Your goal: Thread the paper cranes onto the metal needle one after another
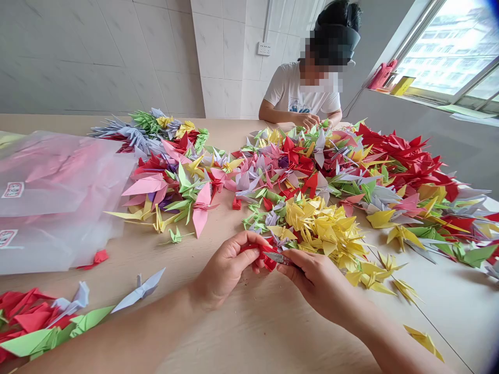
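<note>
1. Low centre of the frame: the left hand (226, 270) is curled nearly closed, fingers pinching a red paper crane (262, 255).
2. Just right of it, the right hand (315, 280) is pinched narrow around a small metal tool (277, 258), whose tip touches the crane between both hands.
3. Beyond them, a yellow crane cluster (319, 228) lies on the wooden table (253, 332).
4. Left middle: clear plastic bags (50, 202).
5. Top centre: another person's hands (310, 122) rest in the coloured crane pile (296, 161).
</note>
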A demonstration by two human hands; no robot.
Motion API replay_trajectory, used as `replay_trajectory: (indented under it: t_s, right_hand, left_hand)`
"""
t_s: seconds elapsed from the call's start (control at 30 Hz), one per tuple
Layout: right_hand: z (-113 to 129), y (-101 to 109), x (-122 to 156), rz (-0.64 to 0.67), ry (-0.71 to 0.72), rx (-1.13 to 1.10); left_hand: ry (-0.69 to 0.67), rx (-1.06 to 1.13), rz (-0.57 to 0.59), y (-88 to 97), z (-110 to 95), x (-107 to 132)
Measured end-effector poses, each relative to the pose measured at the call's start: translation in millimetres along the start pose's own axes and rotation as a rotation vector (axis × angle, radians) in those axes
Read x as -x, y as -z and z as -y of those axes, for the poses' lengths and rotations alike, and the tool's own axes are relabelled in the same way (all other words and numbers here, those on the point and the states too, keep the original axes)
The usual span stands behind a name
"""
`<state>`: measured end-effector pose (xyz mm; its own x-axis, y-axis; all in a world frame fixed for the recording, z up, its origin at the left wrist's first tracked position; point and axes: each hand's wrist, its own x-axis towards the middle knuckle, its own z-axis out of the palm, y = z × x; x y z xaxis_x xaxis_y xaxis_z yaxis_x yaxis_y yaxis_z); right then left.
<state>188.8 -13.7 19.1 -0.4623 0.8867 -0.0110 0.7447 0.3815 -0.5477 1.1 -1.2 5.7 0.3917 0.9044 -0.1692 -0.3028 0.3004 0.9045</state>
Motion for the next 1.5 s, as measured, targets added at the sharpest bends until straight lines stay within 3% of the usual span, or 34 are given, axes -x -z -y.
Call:
replay_trajectory:
  t_s: [1.5]
  right_hand:
    - [-1.3,1.2,0.8,0.032,-0.01,0.008]
  left_hand:
    - [-0.017,-0.013,0.028,2.8,4.8,0.1]
